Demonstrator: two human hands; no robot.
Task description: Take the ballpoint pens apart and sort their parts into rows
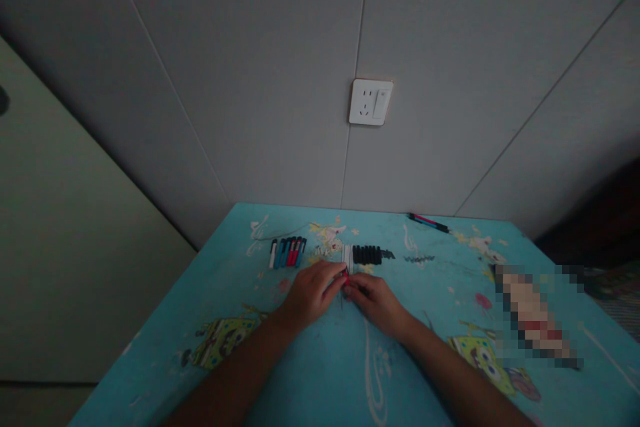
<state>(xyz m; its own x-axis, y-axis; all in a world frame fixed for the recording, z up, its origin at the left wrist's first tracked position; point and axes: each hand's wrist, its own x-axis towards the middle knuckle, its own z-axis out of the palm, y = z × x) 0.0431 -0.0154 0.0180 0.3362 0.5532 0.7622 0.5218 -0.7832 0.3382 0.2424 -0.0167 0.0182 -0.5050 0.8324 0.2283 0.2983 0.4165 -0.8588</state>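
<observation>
At the middle of the table, my left hand (311, 288) and my right hand (379, 300) meet with fingertips pinched together. Between them is a small red pen part (346, 278), largely covered by the fingers. Both hands appear to grip it. Just beyond the fingertips lies a bundle of thin white sticks (347, 253). A row of short black tubes (367, 254) sits to its right, with small black pieces (387, 254) beside them. To the left, several short pens (289, 252) with black ends and white, blue or red bodies lie side by side.
Several small dark pieces (419, 259) lie farther right. Slim dark pens (429, 223) rest near the wall. A blurred-out flat object (537, 313) is at the right side of the blue cartoon-print table (320, 373). A socket (371, 102) is on the grey wall behind.
</observation>
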